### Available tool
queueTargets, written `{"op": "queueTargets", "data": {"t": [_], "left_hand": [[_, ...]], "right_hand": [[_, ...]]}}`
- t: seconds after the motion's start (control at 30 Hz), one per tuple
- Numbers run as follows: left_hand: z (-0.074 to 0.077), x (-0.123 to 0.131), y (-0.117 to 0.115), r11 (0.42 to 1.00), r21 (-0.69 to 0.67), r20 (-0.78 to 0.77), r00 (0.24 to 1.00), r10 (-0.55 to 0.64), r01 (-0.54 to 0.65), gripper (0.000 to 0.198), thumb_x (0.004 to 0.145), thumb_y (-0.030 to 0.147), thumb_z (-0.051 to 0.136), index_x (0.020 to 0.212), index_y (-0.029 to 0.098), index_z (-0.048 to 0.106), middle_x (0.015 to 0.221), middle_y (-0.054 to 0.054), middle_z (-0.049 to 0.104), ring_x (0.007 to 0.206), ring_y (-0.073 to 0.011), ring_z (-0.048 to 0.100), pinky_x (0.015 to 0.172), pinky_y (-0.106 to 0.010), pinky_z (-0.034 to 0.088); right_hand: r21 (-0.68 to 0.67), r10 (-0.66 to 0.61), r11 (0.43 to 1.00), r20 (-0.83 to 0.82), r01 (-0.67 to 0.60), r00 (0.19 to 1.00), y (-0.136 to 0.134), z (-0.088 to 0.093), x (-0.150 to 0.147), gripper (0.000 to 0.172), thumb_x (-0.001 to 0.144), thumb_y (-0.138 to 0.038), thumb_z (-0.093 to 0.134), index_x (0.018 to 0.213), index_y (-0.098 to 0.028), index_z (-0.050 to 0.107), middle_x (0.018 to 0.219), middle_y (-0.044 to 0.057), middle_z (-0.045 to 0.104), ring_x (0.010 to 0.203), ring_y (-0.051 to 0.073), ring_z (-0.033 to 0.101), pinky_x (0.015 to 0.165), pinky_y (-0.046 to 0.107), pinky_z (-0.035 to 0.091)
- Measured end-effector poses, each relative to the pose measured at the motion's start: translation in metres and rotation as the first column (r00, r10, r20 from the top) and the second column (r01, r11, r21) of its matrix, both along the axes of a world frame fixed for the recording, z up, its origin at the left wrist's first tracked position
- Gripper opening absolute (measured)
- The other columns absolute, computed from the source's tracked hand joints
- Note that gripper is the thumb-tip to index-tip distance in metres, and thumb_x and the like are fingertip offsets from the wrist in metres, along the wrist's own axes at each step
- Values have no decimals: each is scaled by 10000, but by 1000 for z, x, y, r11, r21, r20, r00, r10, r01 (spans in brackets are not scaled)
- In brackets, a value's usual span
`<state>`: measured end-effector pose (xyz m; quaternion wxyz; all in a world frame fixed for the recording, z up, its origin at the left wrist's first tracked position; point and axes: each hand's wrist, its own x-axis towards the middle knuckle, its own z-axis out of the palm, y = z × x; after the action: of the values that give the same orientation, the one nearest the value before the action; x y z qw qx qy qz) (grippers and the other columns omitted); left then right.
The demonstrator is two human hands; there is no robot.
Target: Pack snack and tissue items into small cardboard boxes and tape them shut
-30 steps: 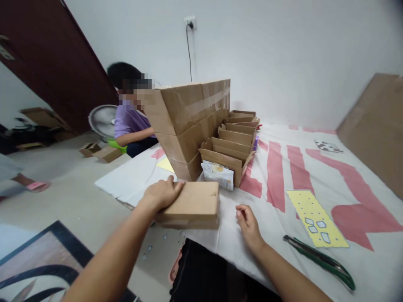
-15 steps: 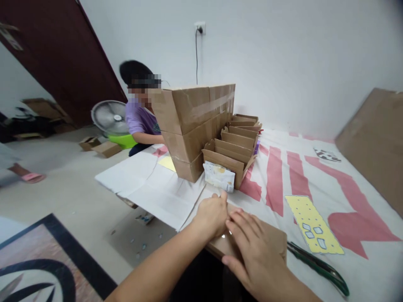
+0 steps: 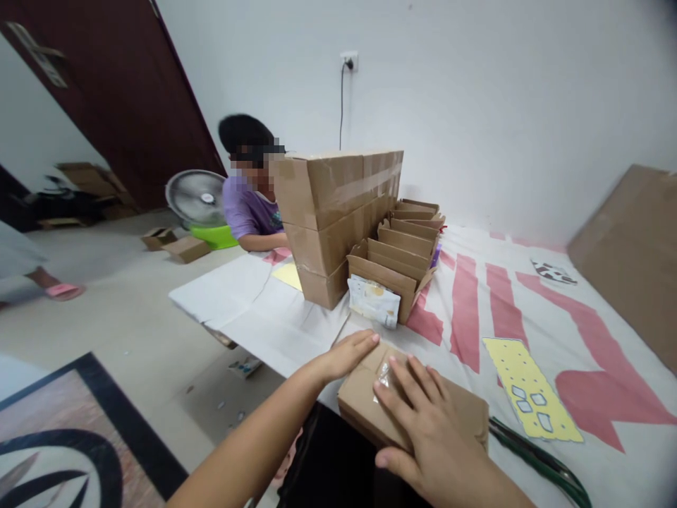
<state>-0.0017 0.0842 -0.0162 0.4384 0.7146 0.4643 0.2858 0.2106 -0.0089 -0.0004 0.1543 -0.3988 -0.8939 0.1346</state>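
A flat brown cardboard box (image 3: 364, 395) lies at the table's near edge, with a piece of clear tape (image 3: 384, 377) shining on its top. My right hand (image 3: 428, 416) rests flat on the box, fingers spread over the tape. At the box's far left corner lies my left hand (image 3: 346, 354), its fingers stretched out along the edge. Neither hand grips anything. Just right of the box is a dark green-handled tool (image 3: 539, 458), partly cut off by the frame.
Stacked taped boxes (image 3: 338, 226) stand ahead, beside a row of open cartons (image 3: 391, 261) and a white packet (image 3: 374, 302). A yellow cutout (image 3: 532, 388) lies right. A person in purple (image 3: 246, 208) sits behind the stack; a fan (image 3: 198, 197) stands on the floor.
My left hand has opened from a closed pose and moved off the tape to the box's left edge. My right hand remains flat on the box. The view has shifted slightly.
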Motion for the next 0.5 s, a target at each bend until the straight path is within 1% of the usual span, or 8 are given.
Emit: {"op": "queueTargets", "data": {"t": [0.03, 0.1, 0.17, 0.23, 0.27, 0.33, 0.4, 0.5], "left_hand": [[-6, 0, -2, 999, -51, 89, 996, 5, 0, 490, 895, 599, 350, 910, 183, 609, 916, -39, 658, 880, -201, 576, 854, -346, 445], [-17, 1, -7, 989, -145, 267, 964, 3, 37, 478, 880, 592, 400, 1091, 200, 574, 1098, -63, 633, 999, -216, 571, 917, -368, 429], [-25, 2, -13, 984, -153, 447, 894, -18, 96, 586, 836, 626, 459, 1274, 236, 477, 1318, -88, 532, 1177, -253, 509, 995, -395, 388], [-30, 0, -19, 978, -124, 554, 829, -72, 169, 719, 768, 655, 532, 1351, 251, 415, 1458, -97, 402, 1304, -300, 407, 1053, -430, 336], [-32, -1, -21, 973, -116, 578, 811, -97, 199, 745, 735, 649, 573, 1346, 251, 423, 1487, -97, 361, 1329, -320, 376, 1061, -446, 324], [-34, -3, -25, 969, -111, 588, 801, -117, 223, 706, 690, 592, 640, 1283, 246, 474, 1498, -92, 336, 1334, -343, 365, 1056, -461, 323], [-36, -4, -25, 974, -94, 584, 804, -113, 206, 631, 668, 544, 660, 1199, 236, 512, 1473, -90, 356, 1320, -344, 377, 1045, -451, 328], [-38, -3, -25, 977, -89, 577, 810, -108, 194, 580, 655, 525, 642, 1138, 233, 513, 1401, -91, 410, 1287, -337, 406, 1033, -440, 333]], "right_hand": [[1, -22, 1000, 17, 22, 1000, 1, -1, -1, 778, 770, -556, 657, 1450, -349, 343, 1573, 64, 214, 1420, 420, 164, 1089, 658, 231], [12, -84, 996, 35, 84, 996, 1, -5, -2, 851, 762, -584, 647, 1482, -332, 268, 1571, 78, 213, 1417, 429, 165, 1080, 676, 215], [35, -129, 991, 32, 128, 991, 1, -9, -2, 904, 746, -589, 658, 1495, -314, 234, 1559, 85, 243, 1408, 431, 194, 1077, 677, 213], [60, -150, 987, 13, 149, 989, 1, -12, -1, 931, 730, -581, 673, 1499, -307, 226, 1548, 80, 275, 1400, 430, 223, 1079, 667, 219], [70, -154, 986, 0, 154, 988, 2, -14, 0, 942, 721, -576, 683, 1499, -307, 226, 1544, 76, 287, 1396, 430, 234, 1079, 660, 224], [77, -154, 985, -21, 156, 988, 3, -15, 2, 964, 696, -571, 705, 1496, -312, 235, 1542, 69, 294, 1389, 432, 250, 1080, 649, 233], [74, -148, 986, -33, 150, 988, 4, -15, 4, 978, 675, -573, 722, 1491, -317, 250, 1542, 70, 296, 1384, 435, 260, 1079, 646, 236], [62, -138, 988, -31, 140, 990, 5, -15, 4, 975, 670, -586, 722, 1487, -311, 266, 1537, 77, 308, 1381, 429, 270, 1081, 638, 240]]}}
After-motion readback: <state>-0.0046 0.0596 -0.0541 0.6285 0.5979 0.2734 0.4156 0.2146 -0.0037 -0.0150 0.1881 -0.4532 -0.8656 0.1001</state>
